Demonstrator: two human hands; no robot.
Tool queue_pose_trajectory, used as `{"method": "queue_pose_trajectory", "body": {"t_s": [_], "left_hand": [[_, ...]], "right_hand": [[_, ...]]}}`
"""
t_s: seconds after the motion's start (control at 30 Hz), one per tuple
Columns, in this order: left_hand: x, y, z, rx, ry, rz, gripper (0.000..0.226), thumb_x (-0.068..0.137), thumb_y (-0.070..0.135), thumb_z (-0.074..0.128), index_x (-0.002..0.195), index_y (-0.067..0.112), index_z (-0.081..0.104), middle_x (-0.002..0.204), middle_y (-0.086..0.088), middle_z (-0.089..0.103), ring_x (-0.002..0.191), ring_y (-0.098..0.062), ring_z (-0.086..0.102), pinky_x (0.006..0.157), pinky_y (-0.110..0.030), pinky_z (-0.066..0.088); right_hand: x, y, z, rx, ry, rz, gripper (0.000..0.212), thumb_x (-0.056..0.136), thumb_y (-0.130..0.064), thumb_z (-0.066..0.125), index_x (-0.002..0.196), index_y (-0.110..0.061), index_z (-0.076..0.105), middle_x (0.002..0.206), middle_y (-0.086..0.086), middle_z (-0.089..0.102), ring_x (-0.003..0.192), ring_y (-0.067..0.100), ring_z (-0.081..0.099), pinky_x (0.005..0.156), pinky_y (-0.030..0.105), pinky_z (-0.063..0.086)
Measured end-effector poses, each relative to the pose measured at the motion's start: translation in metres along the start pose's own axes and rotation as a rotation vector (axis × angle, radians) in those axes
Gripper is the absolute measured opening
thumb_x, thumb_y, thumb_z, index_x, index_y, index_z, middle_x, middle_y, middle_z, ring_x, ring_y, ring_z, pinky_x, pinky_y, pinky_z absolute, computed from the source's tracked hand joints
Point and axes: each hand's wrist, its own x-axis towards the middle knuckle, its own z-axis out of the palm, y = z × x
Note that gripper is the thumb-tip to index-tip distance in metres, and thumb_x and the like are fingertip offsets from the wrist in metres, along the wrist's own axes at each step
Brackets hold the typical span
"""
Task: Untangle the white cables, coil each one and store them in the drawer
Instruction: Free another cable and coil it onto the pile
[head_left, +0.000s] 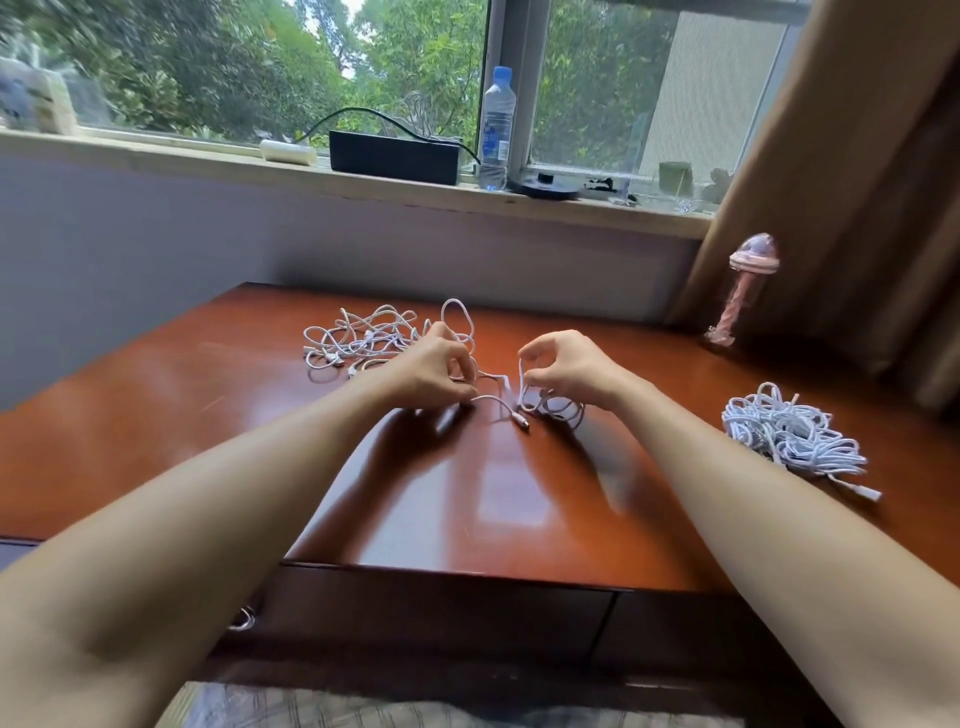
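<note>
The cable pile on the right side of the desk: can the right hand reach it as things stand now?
Probably yes. The cable pile lies in the open on the desk, nothing between it and the right hand; but that hand now pinches a half-coiled cable.

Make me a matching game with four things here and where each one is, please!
Things:
1. clear plastic water bottle with a blue cap
2. pink plastic drinking bottle with a domed lid
3. dense heap of white cables
4. loose tangle of white cables

Places:
A. on the right side of the glossy red-brown wooden table
B. on the windowsill, against the window frame
C. on the table, just beyond the left hand
D. at the table's far right corner, by the brown curtain

Pairs: 1-B, 2-D, 3-A, 4-C.
</note>
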Motion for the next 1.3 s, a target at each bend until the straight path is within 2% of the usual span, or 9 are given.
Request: {"method": "queue_pose_trajectory", "body": {"t_s": [0.1, 0.23, 0.33, 0.43, 0.6, 0.7, 0.87, 1.0, 1.3], "left_hand": [[0.001, -0.001, -0.001, 0.015, -0.015, -0.011, 0.015, 0.079, 0.024, 0.079, 0.087, 0.027, 0.067, 0.116, -0.002, 0.04, 0.101, -0.014, 0.05, 0.093, -0.023, 0.041], [0.002, 0.008, -0.006, 0.136, -0.016, -0.062, 0.021, 0.07, 0.044, 0.066, 0.08, 0.027, 0.058, 0.108, 0.002, 0.044, 0.092, -0.023, 0.059, 0.089, -0.043, 0.052], [0.006, 0.02, -0.012, 0.345, 0.052, -0.093, 0.023, 0.078, 0.042, 0.065, 0.082, 0.023, 0.055, 0.11, 0.0, 0.045, 0.082, -0.031, 0.06, 0.078, -0.04, 0.051], [0.015, 0.033, -0.015, 0.397, 0.222, -0.04, 0.032, 0.086, 0.041, 0.064, 0.102, 0.018, 0.049, 0.115, -0.004, 0.044, 0.08, -0.035, 0.059, 0.073, -0.042, 0.049], [0.038, 0.053, -0.021, 0.041, 0.177, 0.001, 0.061, 0.091, 0.036, 0.066, 0.146, 0.024, 0.041, 0.141, -0.002, 0.044, 0.115, -0.024, 0.058, 0.099, -0.041, 0.048], [0.045, 0.057, -0.022, 0.032, 0.136, -0.021, 0.024, 0.097, 0.03, 0.058, 0.118, 0.023, 0.067, 0.112, -0.006, 0.07, 0.093, -0.023, 0.067, 0.086, -0.034, 0.054], [0.048, 0.069, -0.033, -0.242, 0.224, -0.047, 0.008, 0.096, 0.015, 0.061, 0.093, 0.014, 0.069, 0.081, -0.008, 0.07, 0.064, -0.021, 0.069, 0.06, -0.032, 0.06], [0.053, 0.083, -0.049, -0.27, 0.356, 0.005, 0.008, 0.091, 0.014, 0.066, 0.098, 0.016, 0.069, 0.079, 0.001, 0.073, 0.068, -0.011, 0.066, 0.061, -0.023, 0.053], [0.053, 0.087, -0.075, -0.252, 0.404, 0.078, 0.032, 0.085, 0.01, 0.074, 0.112, 0.013, 0.058, 0.085, 0.001, 0.069, 0.074, -0.011, 0.062, 0.066, -0.017, 0.049]], "right_hand": [[0.0, 0.003, -0.008, 0.025, 0.09, 0.001, 0.026, 0.086, -0.006, 0.063, 0.109, -0.012, 0.074, 0.107, 0.004, 0.066, 0.074, 0.016, 0.072, 0.059, 0.02, 0.057], [0.002, 0.001, -0.022, 0.173, 0.257, -0.022, 0.025, 0.087, 0.0, 0.059, 0.104, -0.012, 0.073, 0.109, 0.015, 0.067, 0.084, 0.028, 0.073, 0.073, 0.039, 0.064], [0.003, -0.005, -0.034, 0.346, 0.293, 0.003, 0.029, 0.091, 0.002, 0.06, 0.116, -0.008, 0.069, 0.105, 0.022, 0.071, 0.077, 0.029, 0.076, 0.078, 0.044, 0.064], [0.005, -0.017, -0.046, 0.448, 0.333, -0.038, 0.028, 0.094, 0.004, 0.057, 0.12, -0.003, 0.067, 0.106, 0.022, 0.071, 0.084, 0.024, 0.077, 0.077, 0.038, 0.064], [0.0, -0.041, -0.06, 0.638, 0.358, -0.111, 0.022, 0.096, 0.002, 0.06, 0.117, 0.0, 0.068, 0.101, 0.017, 0.071, 0.089, 0.023, 0.076, 0.078, 0.035, 0.063], [-0.004, -0.048, -0.065, 0.695, 0.386, -0.134, 0.019, 0.093, 0.002, 0.066, 0.112, 0.001, 0.069, 0.096, 0.016, 0.07, 0.083, 0.022, 0.075, 0.075, 0.034, 0.063], [-0.001, -0.044, -0.067, 0.642, 0.429, -0.113, 0.021, 0.092, 0.003, 0.065, 0.109, -0.007, 0.069, 0.095, 0.014, 0.068, 0.077, 0.017, 0.072, 0.074, 0.038, 0.064], [-0.003, -0.044, -0.062, 0.47, 0.221, -0.081, 0.044, 0.086, -0.023, 0.081, 0.125, -0.01, 0.065, 0.104, 0.01, 0.07, 0.08, 0.018, 0.071, 0.079, 0.043, 0.063], [-0.009, -0.065, -0.062, 0.633, -0.015, -0.118, 0.041, 0.094, -0.038, 0.071, 0.119, -0.007, 0.067, 0.097, 0.008, 0.072, 0.085, 0.018, 0.069, 0.082, 0.038, 0.062]]}}
